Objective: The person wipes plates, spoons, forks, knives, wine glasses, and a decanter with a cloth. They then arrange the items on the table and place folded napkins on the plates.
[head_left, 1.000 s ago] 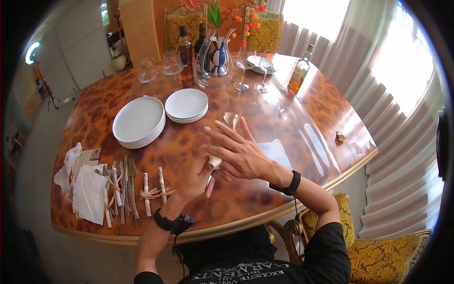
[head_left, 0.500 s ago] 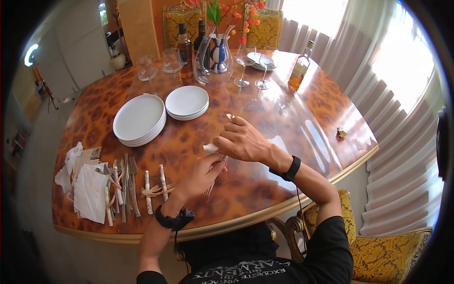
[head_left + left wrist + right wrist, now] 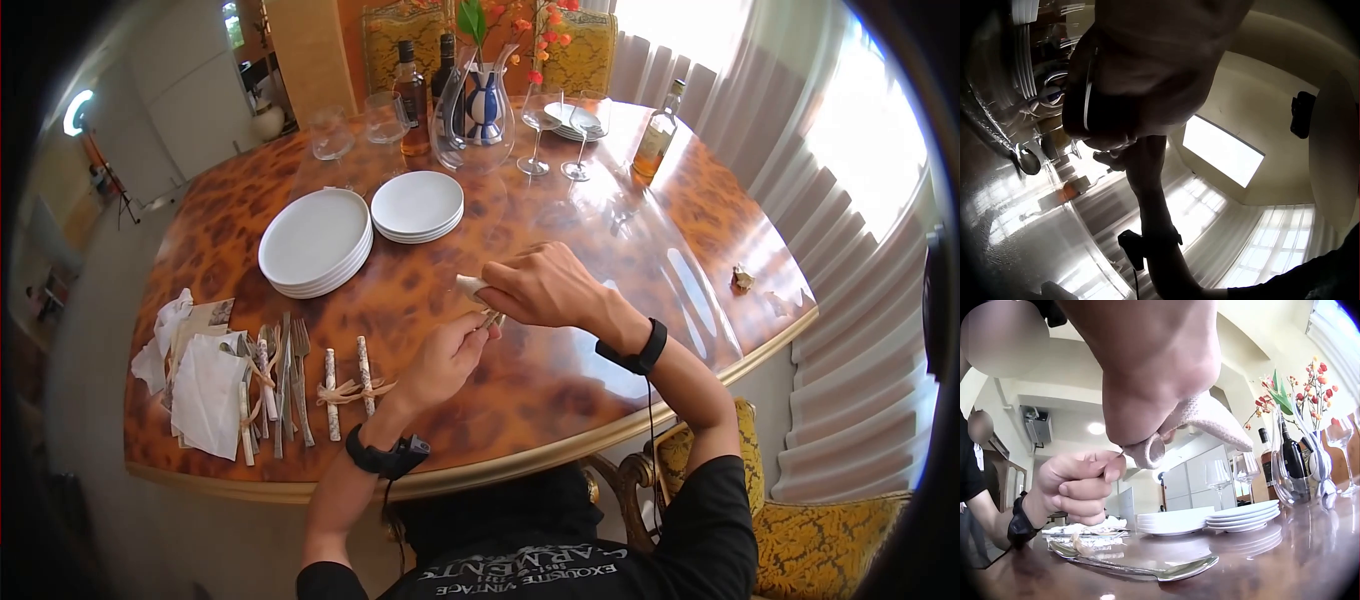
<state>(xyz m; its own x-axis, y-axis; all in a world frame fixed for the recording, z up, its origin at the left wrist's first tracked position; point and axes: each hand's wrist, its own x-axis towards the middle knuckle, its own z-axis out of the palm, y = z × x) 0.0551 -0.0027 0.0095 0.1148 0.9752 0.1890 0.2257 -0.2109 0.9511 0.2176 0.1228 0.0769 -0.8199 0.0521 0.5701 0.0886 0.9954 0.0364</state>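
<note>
My right hand (image 3: 545,285) grips a whitish, textured cloth napkin (image 3: 469,287), rolled into a tube at one end and tapering at the other in the right wrist view. Just below it, my left hand (image 3: 1082,487) pinches a thin tan strip (image 3: 491,319) between thumb and forefinger, mostly hidden by the fingers. In the right wrist view, a silver spoon (image 3: 1188,569) lies on the table under the hands; the hands and forearm hide it in the head view.
On the left lie forks (image 3: 302,365), white paper (image 3: 208,395) and patterned rolls tied with raffia (image 3: 347,392). Plate stacks (image 3: 315,240) (image 3: 417,205) stand beyond. Farther back are wine glasses (image 3: 535,120), a decanter (image 3: 450,140) and bottles (image 3: 657,135). A crumpled scrap (image 3: 741,279) lies at right.
My right hand, earlier spread flat over the cloth, has curled its fingers round it. My left hand has come to a thumb-and-finger pinch beneath. The head view has shifted slightly.
</note>
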